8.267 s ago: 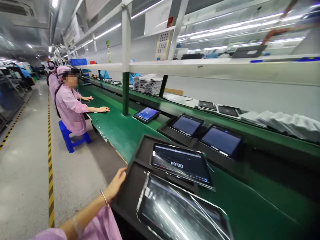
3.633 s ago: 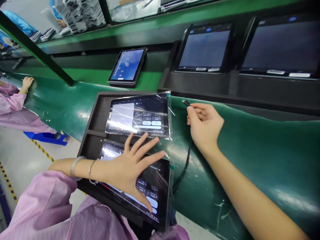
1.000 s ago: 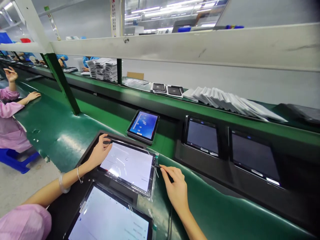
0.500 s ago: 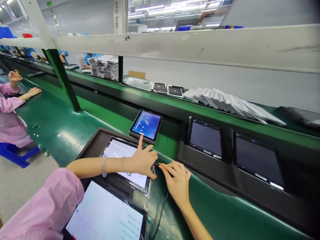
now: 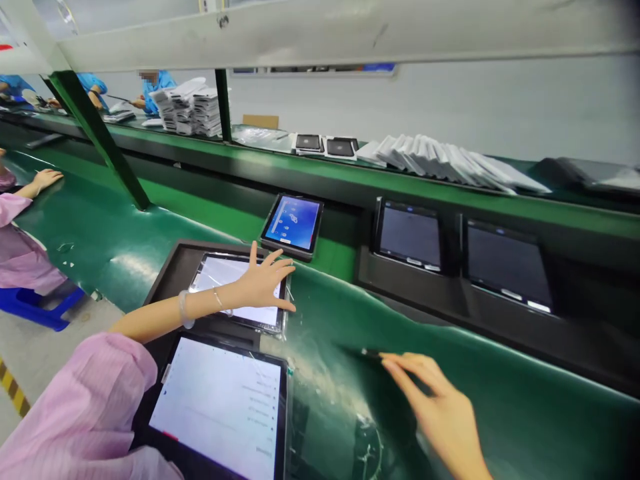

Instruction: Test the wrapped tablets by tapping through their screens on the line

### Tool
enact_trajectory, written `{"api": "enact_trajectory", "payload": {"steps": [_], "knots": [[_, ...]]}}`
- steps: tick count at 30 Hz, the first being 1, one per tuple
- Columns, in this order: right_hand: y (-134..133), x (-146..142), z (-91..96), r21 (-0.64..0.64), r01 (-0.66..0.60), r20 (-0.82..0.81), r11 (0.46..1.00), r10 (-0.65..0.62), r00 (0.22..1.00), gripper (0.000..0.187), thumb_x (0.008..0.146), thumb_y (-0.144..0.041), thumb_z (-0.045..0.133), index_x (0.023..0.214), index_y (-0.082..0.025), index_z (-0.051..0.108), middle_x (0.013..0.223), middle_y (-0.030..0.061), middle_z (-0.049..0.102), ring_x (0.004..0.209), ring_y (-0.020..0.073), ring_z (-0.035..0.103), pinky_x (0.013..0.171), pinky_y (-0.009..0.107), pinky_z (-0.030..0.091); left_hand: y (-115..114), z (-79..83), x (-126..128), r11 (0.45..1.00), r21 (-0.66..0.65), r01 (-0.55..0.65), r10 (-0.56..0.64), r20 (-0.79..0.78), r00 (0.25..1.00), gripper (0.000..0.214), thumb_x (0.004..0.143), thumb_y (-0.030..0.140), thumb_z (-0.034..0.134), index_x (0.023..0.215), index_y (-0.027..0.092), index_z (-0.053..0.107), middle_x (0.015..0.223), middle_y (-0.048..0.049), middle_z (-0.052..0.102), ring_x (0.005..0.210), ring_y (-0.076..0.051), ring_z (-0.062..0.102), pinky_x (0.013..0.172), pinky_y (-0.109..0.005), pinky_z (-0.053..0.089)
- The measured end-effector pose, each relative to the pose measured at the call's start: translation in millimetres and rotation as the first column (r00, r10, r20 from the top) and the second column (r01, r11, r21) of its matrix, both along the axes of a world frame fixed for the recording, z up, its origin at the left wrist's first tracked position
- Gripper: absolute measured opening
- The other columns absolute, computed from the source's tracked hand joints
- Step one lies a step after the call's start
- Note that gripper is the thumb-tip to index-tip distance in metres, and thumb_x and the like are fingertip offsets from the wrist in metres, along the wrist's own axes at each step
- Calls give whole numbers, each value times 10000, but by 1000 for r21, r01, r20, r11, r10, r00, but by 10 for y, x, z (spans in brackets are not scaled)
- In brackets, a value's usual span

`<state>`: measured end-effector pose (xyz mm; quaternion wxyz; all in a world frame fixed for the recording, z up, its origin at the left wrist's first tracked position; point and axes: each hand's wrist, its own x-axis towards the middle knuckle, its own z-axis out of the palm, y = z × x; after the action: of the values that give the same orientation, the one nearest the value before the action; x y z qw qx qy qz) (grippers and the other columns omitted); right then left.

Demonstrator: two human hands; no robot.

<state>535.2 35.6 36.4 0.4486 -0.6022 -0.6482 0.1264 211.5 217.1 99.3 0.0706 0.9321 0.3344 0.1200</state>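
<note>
Head view: the left hand (image 5: pixel 263 283) lies flat and spread on the far tablet (image 5: pixel 235 292), fingers (image 5: pixel 281 269) open, gripping nothing. This tablet sits in the far pocket of a black tray (image 5: pixel 173 270) on the green table (image 5: pixel 500 407); its screen glows white under a clear, wrinkled film. The right hand (image 5: pixel 443 410) is out to the right on the table, well apart from the tray, its fingers pinched on the dark plug (image 5: pixel 371 353) of a cable, whose run along the mat is hard to make out.

To handle this well, I would keep the left palm light and flat so the tablet stays seated without marking the film, and hold the plug by its body, drawing it level and not by the cord.

A near tablet (image 5: pixel 220 403), also lit white, fills the tray's near pocket. Beyond stand a blue-screened tablet (image 5: pixel 293 223) and two dark screens (image 5: pixel 410 235). A co-worker's hand (image 5: pixel 46 179) rests on the table far left.
</note>
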Motion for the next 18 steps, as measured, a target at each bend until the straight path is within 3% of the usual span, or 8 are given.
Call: {"api": "enact_trajectory", "payload": {"steps": [2,4,7,9,11,13,15,18], "knots": [[-420,-296,44,-73,-164,-39,984,161,986,147,970,-432,715,954,-298,773,930,-2,716,879,220,650,806,358,460,-211,38,-235,1000,-18,-16,17,52,999,732,919,679,631,1488,242,486,1619,-135,423,1573,-365,224,1205,-742,-149],[-703,-708,101,-65,-233,-67,970,228,971,63,996,-298,694,1026,-301,749,915,-11,699,870,201,633,833,354,446,-483,105,-515,995,-84,-49,57,103,993,618,1007,595,542,1521,268,430,1669,-115,338,1589,-320,196,1271,-686,-30],[-830,-1200,146,-14,-184,-73,983,183,980,132,1006,-199,667,1089,-288,715,906,-7,670,847,190,602,817,365,413,-887,203,-1001,957,-231,-174,220,189,957,568,1054,501,498,1564,295,356,1685,-90,296,1572,-254,258,1302,-521,237],[-800,-1347,131,-2,-150,-56,989,150,987,149,1007,-178,664,1104,-282,708,899,-5,659,844,190,589,811,375,393,-1125,205,-1342,906,-293,-305,375,224,899,554,1052,484,508,1559,317,361,1653,-73,355,1540,-246,328,1282,-487,300],[-753,-1384,99,-3,-142,-52,990,141,989,152,1010,-173,661,1108,-278,708,901,-1,656,854,195,583,812,382,386,-1352,138,-1659,831,-363,-422,524,252,814,550,1038,500,521,1539,312,392,1605,-72,419,1482,-248,420,1248,-471,363],[-715,-1367,75,-11,-151,-63,988,150,987,154,1011,-173,658,1109,-277,714,907,5,656,865,198,580,815,384,396,-1581,32,-1914,718,-438,-541,674,246,696,550,1012,550,535,1484,278,463,1527,-87,502,1376,-259,536,1153,-447,474],[-680,-1328,83,-13,-175,-88,984,173,981,154,1012,-174,653,1108,-273,722,916,13,655,871,200,581,809,377,422,-1807,-67,-2071,580,-498,-645,800,198,567,571,979,618,538,1408,241,540,1394,-103,604,1236,-276,635,922,-388,591],[-604,-1250,159,-58,-269,-120,961,261,958,156,1020,-186,634,1109,-267,735,923,23,655,879,196,594,787,351,472,-2080,-131,-2095,430,-585,-687,883,116,454,620,949,665,534,1380,221,572,1226,-105,690,1115,-290,698,628,-294,554]]}}
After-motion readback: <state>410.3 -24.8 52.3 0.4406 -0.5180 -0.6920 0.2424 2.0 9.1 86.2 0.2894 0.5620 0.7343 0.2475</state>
